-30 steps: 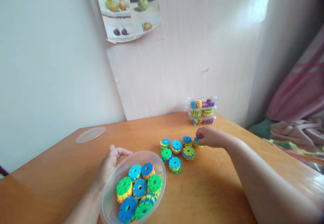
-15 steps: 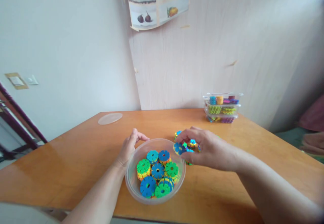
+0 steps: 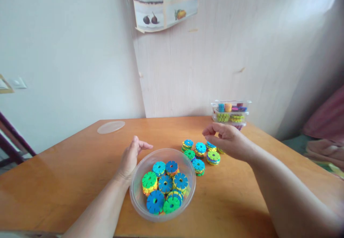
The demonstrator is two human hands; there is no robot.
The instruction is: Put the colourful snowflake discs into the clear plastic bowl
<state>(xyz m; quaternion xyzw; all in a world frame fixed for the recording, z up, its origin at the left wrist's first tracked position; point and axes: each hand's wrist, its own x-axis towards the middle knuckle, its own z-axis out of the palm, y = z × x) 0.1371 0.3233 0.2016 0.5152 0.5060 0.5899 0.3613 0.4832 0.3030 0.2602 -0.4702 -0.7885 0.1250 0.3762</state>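
Note:
A clear round plastic bowl (image 3: 135, 198) near the table's front edge holds stacks of slotted plastic discs in blue, green, yellow and orange. My left hand (image 3: 130, 161) lies against the bowl's left side, open, its thumb raised and index finger stretched along the far rim; its lower fingers are partly hidden. Right of the bowl, several stacks of discs stand on the table, among them a blue-topped stack (image 3: 198, 165) and a lime-topped stack (image 3: 213, 156). My right hand (image 3: 227, 139) hovers just behind and right of these stacks, fingers loosely curled, with nothing visible in it.
A clear lid (image 3: 111, 127) lies at the table's far left. Stacked clear boxes (image 3: 231, 113) of colourful pieces stand at the far right, partly behind my right hand. The wooden table (image 3: 67, 173) meets the wall at its back. Pink fabric (image 3: 325, 116) shows beyond the right edge.
My right hand has left the bowl's right rim and moved right over the stacks. The blue disc it held now tops a formerly green-topped stack in the bowl. The view has shifted slightly right.

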